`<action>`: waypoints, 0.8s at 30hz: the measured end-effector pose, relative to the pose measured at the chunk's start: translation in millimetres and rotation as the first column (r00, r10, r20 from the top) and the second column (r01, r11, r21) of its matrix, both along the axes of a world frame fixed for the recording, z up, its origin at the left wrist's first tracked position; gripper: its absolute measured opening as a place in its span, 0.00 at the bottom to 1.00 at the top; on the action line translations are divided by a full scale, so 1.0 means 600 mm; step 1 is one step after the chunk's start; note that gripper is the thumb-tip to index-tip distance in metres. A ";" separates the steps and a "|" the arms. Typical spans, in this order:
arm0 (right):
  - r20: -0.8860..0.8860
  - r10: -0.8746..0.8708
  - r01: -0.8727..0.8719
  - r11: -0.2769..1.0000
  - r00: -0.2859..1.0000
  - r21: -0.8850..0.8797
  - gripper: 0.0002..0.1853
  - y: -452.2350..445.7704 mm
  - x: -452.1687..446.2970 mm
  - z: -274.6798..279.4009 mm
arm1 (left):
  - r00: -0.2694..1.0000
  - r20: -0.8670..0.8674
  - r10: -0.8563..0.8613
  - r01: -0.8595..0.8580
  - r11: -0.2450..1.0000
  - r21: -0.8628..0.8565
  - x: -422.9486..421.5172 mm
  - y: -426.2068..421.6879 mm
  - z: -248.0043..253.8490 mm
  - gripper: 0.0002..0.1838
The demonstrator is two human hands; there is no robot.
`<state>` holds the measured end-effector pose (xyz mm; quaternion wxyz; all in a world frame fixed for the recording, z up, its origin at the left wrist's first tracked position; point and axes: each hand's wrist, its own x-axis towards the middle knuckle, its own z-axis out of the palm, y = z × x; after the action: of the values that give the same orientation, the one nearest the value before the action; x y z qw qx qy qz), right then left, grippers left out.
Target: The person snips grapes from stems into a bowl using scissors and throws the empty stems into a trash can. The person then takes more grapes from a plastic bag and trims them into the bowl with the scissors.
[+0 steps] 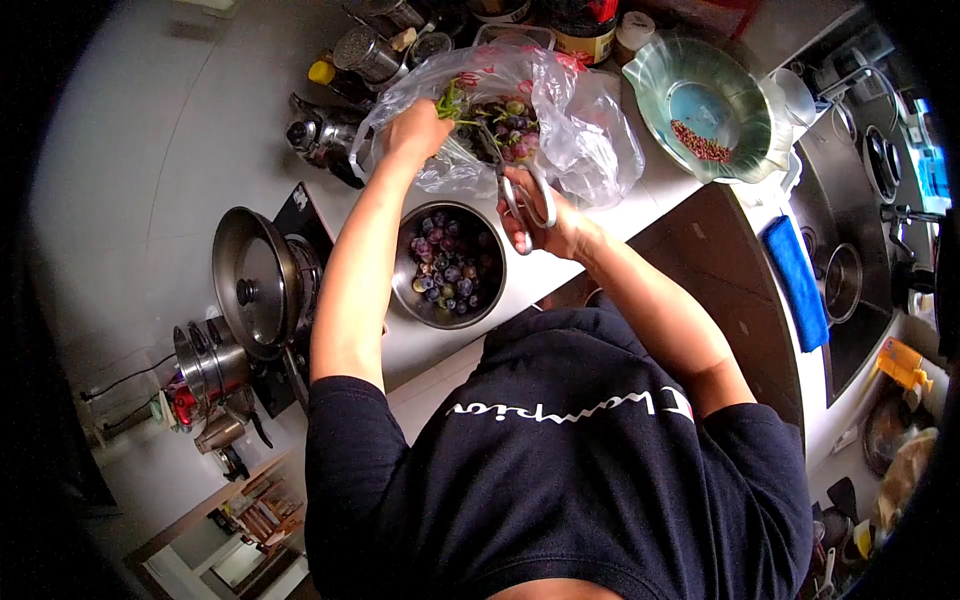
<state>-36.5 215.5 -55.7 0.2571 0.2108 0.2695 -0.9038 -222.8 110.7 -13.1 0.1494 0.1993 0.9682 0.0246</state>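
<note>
A bunch of dark purple grapes (515,128) with green stems lies in a clear plastic bag (590,140) on the counter. My left hand (417,130) is closed on the green grape stem (450,105) at the bag's left side. In my right hand (550,225) is a pair of scissors (540,200), its fingers wrapped through the handles. The blades point into the bag toward the grapes, and their tips are hard to make out. Just below the bag stands a steel bowl (401,285) holding loose purple grapes (450,265).
A green scalloped bowl (655,75) with small reddish bits sits at the back right. Jars (368,55) and a kettle (325,135) stand behind and left of the bag. A lidded pan (250,285) is at left. A blue cloth (797,285) hangs by the sink (845,280).
</note>
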 end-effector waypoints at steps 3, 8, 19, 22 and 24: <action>-0.021 0.029 -0.028 0.999 0.999 0.026 0.28 -0.001 -0.011 0.005 | 0.998 0.036 0.051 -0.050 0.999 -0.008 -0.001 0.003 0.003 0.17; -0.030 0.008 -0.006 0.999 1.000 0.044 0.27 -0.002 -0.025 0.015 | 1.000 0.000 -0.012 0.012 1.000 -0.006 0.004 0.006 0.010 0.16; -0.098 -0.040 0.061 0.972 0.994 0.228 0.21 -0.020 -0.029 0.002 | 0.998 -0.010 -0.057 0.056 0.993 -0.100 0.005 0.015 0.009 0.16; -0.102 -0.043 0.066 0.969 0.994 0.237 0.21 -0.018 -0.022 0.004 | 0.999 0.032 0.008 -0.006 0.999 -0.037 0.010 0.011 0.013 0.18; -0.026 -0.013 0.019 0.972 1.000 0.233 0.23 -0.011 -0.012 0.011 | 0.996 0.071 0.050 -0.051 0.999 0.015 0.011 0.001 0.014 0.19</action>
<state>-43.6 209.1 -49.1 0.2200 0.2307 0.3752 -0.8704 -216.3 111.2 -4.6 0.1811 0.1750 0.9668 0.0436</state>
